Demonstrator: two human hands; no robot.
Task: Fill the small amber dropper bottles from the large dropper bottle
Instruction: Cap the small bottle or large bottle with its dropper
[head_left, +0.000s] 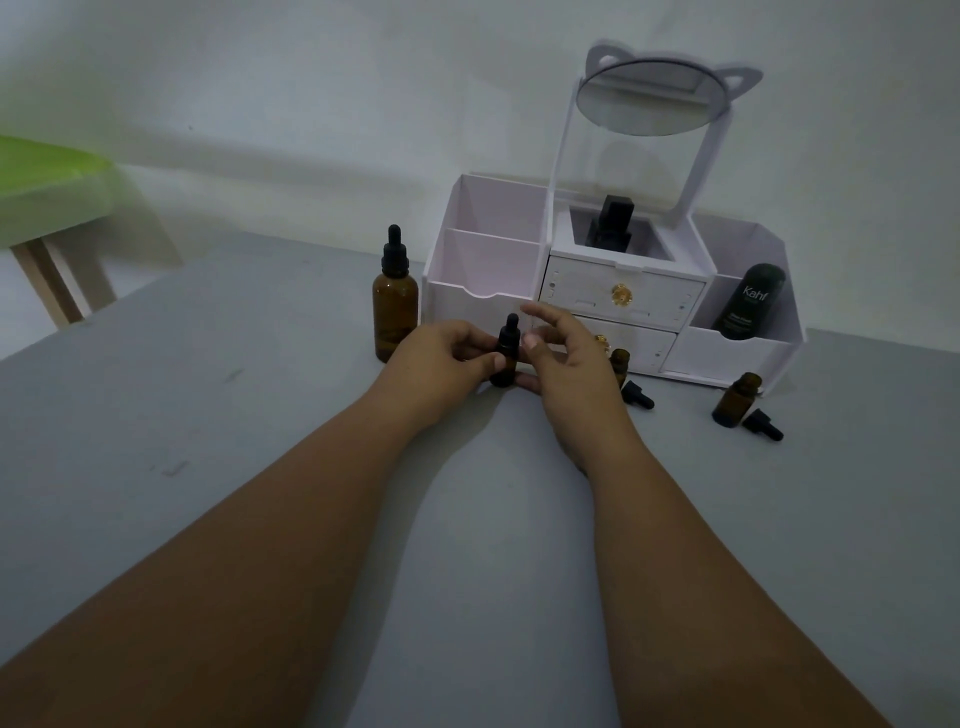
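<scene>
Evidently uncapping: small amber bottle (505, 361) was gripped by left hand (441, 358), twelve o'clock on table (260, 415); right hand (566, 358) was spread loose beside its cap (511, 326), empty. Large dropper bottle (395, 312) was seen capped at ten o'clock. Cap twist was judged next.

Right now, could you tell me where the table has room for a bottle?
Free: the grey table left of the large dropper bottle, and the near right corner. Crowded: before the organizer, around both open small bottles and caps.

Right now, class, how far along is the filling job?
Done: the middle small bottle and right small bottle stand uncapped. In hand: left hand grips the capped small bottle, right hand open beside it. Left: large bottle is capped; filling seems unstarted.
</scene>
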